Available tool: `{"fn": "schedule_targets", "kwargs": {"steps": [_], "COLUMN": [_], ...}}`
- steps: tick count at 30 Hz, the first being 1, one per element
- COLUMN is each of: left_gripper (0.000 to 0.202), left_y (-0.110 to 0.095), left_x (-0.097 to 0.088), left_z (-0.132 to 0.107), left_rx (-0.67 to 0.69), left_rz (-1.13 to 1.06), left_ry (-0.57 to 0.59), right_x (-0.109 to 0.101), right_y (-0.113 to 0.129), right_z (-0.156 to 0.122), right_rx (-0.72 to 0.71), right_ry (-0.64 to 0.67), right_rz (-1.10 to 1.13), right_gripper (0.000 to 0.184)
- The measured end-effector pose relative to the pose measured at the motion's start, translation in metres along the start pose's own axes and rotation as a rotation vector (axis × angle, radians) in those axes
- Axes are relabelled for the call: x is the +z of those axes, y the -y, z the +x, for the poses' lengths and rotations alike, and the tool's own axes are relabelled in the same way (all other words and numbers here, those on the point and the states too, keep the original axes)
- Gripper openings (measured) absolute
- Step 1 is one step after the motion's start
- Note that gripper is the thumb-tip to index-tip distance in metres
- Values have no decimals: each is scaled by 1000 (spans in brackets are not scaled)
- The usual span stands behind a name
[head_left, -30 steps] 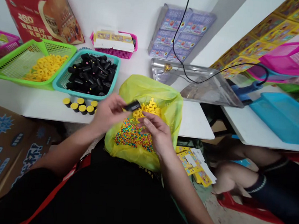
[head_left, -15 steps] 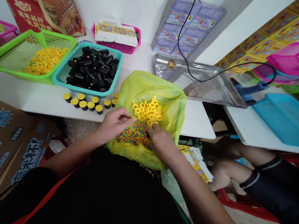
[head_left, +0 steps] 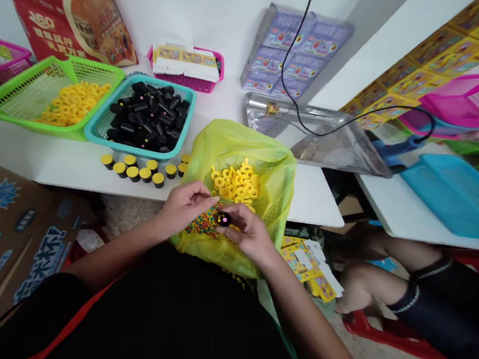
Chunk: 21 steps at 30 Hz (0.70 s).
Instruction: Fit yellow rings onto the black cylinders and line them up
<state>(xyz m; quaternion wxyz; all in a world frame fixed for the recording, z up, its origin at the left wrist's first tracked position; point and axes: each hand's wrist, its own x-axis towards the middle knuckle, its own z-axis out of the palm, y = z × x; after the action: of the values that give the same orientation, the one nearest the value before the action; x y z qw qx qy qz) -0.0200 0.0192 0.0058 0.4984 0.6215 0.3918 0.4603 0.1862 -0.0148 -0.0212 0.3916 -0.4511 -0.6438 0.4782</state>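
Note:
My right hand [head_left: 245, 231] grips a small black plastic cylinder [head_left: 218, 221] by its sides, and a pink dot shows on the end facing me. Close by on the left, my left hand [head_left: 188, 205] is closed in a pinch; whatever its fingertips hold is too small to make out. Both hands are over a basket lined with a yellow-green mesh cloth [head_left: 277, 166]. Inside, small multicoloured beads [head_left: 201, 224] lie below the fingers. Yellow plastic ring-shaped pieces [head_left: 237, 180] are heaped behind them.
A turquoise basket [head_left: 134, 149] of black cylinders and a green basket [head_left: 15, 90] of yellow pieces stand at left. Several yellow-topped black cups [head_left: 132, 174] line the table edge. A metal tray [head_left: 331, 146] lies at right. Someone's knees [head_left: 376, 283] are beside me.
My right hand has lifted from the beads and turned, bringing the black cylinder's pink-dotted end into view. My left hand stays pinched in nearly the same place.

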Motion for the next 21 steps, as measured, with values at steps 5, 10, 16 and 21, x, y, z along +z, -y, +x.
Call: {"fn": "schedule_targets", "kwargs": {"steps": [5, 10, 16, 21], "left_gripper": [17, 33, 31, 38], "left_y": [-6, -7, -3, 1], "left_x": [5, 14, 22, 19], "left_z": [-2, -4, 0, 5], "left_rx": [-35, -196, -328, -452], "left_rz": [-1, -107, -285, -468], "left_ry": [90, 244, 194, 123], "right_x": [5, 12, -25, -49], "right_y": [2, 3, 16, 17], "right_z": [-5, -7, 0, 15], "right_rx": [-75, -165, -74, 161], "right_ry": [-109, -234, -116, -27], "right_rz": [149, 1, -430, -1249], "right_gripper": [35, 29, 21, 16]}}
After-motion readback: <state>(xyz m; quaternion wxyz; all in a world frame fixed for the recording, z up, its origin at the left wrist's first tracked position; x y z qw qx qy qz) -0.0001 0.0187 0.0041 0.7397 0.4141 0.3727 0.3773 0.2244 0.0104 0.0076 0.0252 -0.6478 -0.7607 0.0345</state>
